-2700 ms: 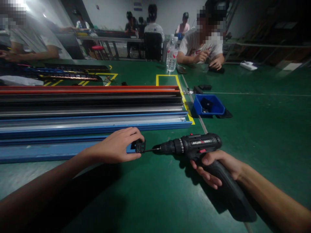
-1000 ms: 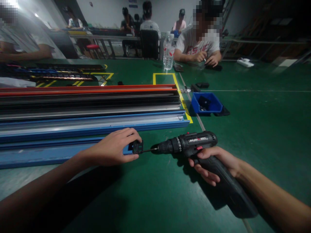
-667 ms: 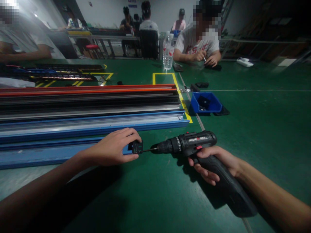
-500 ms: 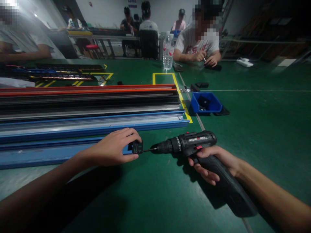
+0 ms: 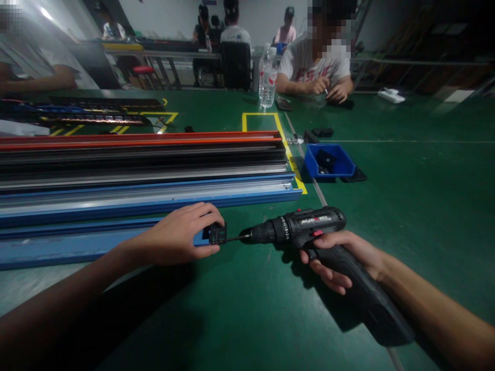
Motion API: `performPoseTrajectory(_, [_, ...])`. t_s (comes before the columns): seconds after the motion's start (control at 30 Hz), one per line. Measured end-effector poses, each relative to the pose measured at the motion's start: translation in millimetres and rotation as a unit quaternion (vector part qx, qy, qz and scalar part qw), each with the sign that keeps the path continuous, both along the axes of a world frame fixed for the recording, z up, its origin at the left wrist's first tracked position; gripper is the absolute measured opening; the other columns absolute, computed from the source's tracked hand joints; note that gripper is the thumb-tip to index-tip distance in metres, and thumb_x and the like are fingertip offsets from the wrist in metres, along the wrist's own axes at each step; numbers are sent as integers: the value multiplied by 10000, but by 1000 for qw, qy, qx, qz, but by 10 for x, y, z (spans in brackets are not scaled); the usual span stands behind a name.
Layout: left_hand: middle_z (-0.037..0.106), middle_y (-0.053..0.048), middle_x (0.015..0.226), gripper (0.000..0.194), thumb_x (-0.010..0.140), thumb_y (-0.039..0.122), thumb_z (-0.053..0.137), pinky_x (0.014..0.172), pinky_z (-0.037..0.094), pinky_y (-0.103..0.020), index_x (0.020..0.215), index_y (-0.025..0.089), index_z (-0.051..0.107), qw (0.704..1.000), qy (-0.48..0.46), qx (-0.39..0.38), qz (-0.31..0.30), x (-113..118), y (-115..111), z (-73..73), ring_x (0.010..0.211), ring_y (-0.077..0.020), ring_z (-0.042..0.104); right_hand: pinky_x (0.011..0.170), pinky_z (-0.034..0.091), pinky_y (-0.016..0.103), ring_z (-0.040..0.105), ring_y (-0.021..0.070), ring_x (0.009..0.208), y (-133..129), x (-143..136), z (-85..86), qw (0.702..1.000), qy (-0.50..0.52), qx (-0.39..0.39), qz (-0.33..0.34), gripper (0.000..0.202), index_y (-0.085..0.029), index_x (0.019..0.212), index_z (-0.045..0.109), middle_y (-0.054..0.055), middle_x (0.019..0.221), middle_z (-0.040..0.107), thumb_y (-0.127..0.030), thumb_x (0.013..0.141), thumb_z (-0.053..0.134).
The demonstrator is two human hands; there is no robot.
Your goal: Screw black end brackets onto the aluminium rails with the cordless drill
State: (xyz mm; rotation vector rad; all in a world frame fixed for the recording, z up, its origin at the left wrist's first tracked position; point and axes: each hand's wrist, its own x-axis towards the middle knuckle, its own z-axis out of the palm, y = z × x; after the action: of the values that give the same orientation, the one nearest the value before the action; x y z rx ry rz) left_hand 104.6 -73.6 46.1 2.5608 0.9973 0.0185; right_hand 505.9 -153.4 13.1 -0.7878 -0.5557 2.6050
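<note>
My left hand (image 5: 185, 234) grips a small black end cap (image 5: 217, 233) at the right end of the nearest blue rail (image 5: 77, 246), with the thumb below and the fingers over the top. My right hand (image 5: 336, 257) is wrapped round the handle of a black power drill (image 5: 309, 224), which lies on its side and points left. The drill's long thin bit (image 5: 234, 238) reaches the face of the end cap. Its exact contact spot is too small to make out.
Beyond my hands lie more rails, blue (image 5: 232, 197), black and orange (image 5: 193, 137). A blue bin (image 5: 328, 161) with black parts stands right of them. Water bottles (image 5: 266, 77) stand farther back, near a person (image 5: 313, 67) seated across the green table (image 5: 406, 206).
The view has shifted slightly, so the background sits a little higher. Both hands keep their grip, and the drill bit remains at the end cap.
</note>
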Motion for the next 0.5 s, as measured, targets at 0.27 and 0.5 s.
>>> performPoseTrajectory(0.27, [664, -73, 1331, 398, 940, 477, 717, 1016, 509, -436, 1275, 265, 679, 1000, -7, 17, -11, -17, 8, -28, 1199, -288, 648, 508, 611, 227, 632, 102, 450, 6, -18, 28, 1000, -4, -10, -9, 412, -25, 1100, 749, 58, 746, 722, -408, 956, 708])
performPoseTrajectory(0.5, [655, -92, 1329, 378, 996, 454, 651, 989, 512, -399, 1308, 241, 641, 998, -24, 31, -57, -71, 25, -39, 1187, -267, 642, 519, 603, 220, 630, 99, 463, -2, -14, 47, 1000, -5, -16, -3, 426, -36, 1118, 740, 55, 762, 724, -428, 953, 703])
